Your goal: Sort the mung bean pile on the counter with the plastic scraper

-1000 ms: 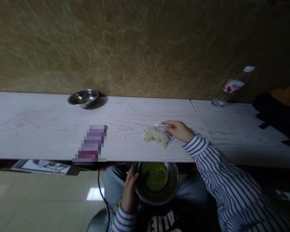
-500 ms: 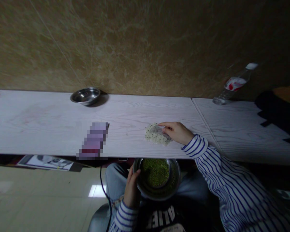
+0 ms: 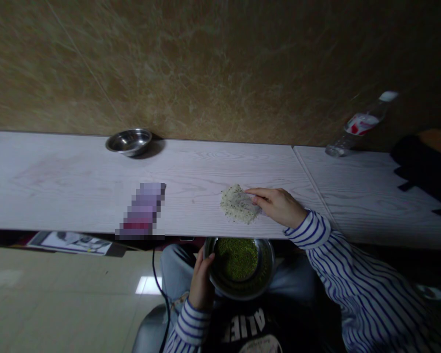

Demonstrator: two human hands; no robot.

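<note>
My left hand [image 3: 202, 282] grips the left rim of a steel bowl [image 3: 266, 274] of small green beans, held on my lap just below the table's front edge. On the pale wooden table [image 3: 59, 186], my right hand [image 3: 277, 206] lies beside a small pile of white grains with dark specks [image 3: 235, 208]. Its fingers pinch a thin clear plastic piece [image 3: 247, 201] that lies against the pile's right side. Both sleeves are blue-and-white striped.
An empty steel bowl [image 3: 129, 141] stands by the brown wall at the back left. A blurred-out flat object [image 3: 143, 210] lies near the front edge. A water bottle [image 3: 360, 125] and dark cloth [image 3: 422, 171] are at the right. A cable [image 3: 156, 274] hangs below.
My right hand has slid the clear piece left into the grains, and the pile is now tighter and nearer the front edge. My left hand keeps hold of the bowl.
</note>
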